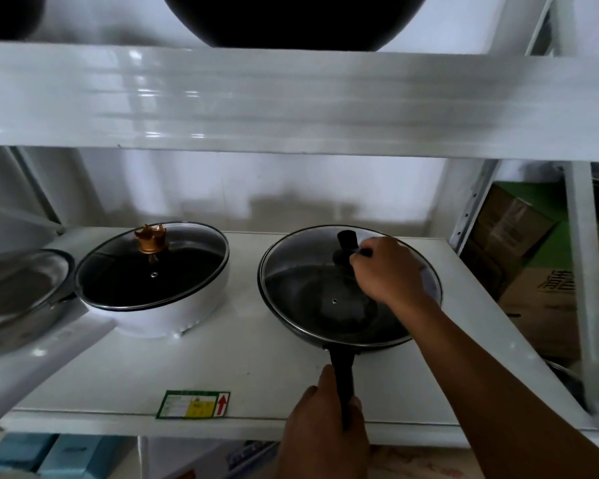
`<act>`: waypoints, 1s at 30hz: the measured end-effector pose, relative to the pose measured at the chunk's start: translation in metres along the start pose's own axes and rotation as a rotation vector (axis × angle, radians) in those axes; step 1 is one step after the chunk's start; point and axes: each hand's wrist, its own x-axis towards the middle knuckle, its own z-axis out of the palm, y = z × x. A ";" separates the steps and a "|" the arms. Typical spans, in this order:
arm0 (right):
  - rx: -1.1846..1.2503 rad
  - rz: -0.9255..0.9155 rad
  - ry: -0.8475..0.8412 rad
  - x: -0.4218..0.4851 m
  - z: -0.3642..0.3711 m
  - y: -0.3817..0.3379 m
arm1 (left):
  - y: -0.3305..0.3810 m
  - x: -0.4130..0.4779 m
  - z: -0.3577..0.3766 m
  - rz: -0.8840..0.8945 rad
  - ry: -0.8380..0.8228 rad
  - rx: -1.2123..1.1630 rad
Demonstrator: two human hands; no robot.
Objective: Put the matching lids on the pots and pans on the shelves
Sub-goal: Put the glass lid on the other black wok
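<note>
Already, in the head view, the right hand (382, 271) is closed on the black knob of a glass lid (308, 288) sitting on the black frying pan (339, 337) toward the shelf's (222, 368) right end, while the left hand (322, 430) grips the pan's handle (343, 382) at the front edge. Beside it, the white pot (173, 316) wears its gold-knobbed lid (153, 264). A steel pan (18, 299) at the left edge looks partly cut off, so whether it is lidded is unclear.
</note>
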 end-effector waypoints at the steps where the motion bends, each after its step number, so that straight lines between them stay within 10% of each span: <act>1: 0.000 0.000 0.001 0.001 0.001 0.000 | 0.000 -0.001 0.000 -0.002 0.000 -0.003; 30: 0.125 0.072 -0.032 -0.003 -0.002 -0.009 | -0.003 0.004 0.000 0.033 -0.043 0.009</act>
